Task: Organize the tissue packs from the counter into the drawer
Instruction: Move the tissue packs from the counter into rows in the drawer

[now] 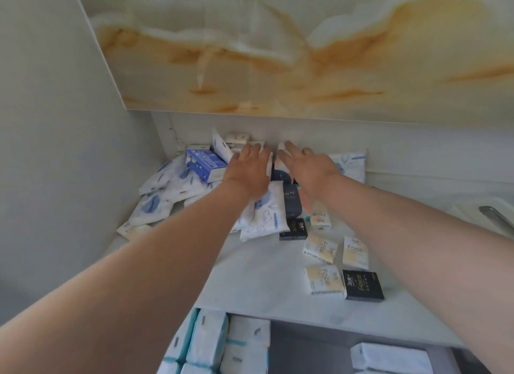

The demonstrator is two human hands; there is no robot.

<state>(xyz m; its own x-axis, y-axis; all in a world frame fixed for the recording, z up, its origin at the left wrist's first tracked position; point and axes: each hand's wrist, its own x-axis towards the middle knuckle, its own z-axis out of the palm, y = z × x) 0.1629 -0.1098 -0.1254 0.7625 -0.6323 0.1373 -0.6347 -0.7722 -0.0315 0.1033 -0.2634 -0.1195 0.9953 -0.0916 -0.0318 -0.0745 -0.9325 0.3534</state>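
A heap of tissue packs (pixel 164 187) covers the back left of the white counter (pixel 258 273), most white with blue print, one a blue box (pixel 204 163). Both my arms stretch to the back of the heap. My left hand (pixel 251 165) and my right hand (pixel 304 162) lie side by side with straight fingers over small white packs (pixel 274 158) against the back wall. Small cream packs (pixel 322 279) and a black pack (pixel 361 286) lie on the counter's right. The open drawer (pixel 306 346) below holds upright white and teal packs (pixel 211 343) at its left.
A grey wall closes off the left side. A marbled panel hangs above the counter's back. A sink rim with a metal tap (pixel 495 217) shows at the right edge. More white packs (pixel 389 358) lie at the drawer's right.
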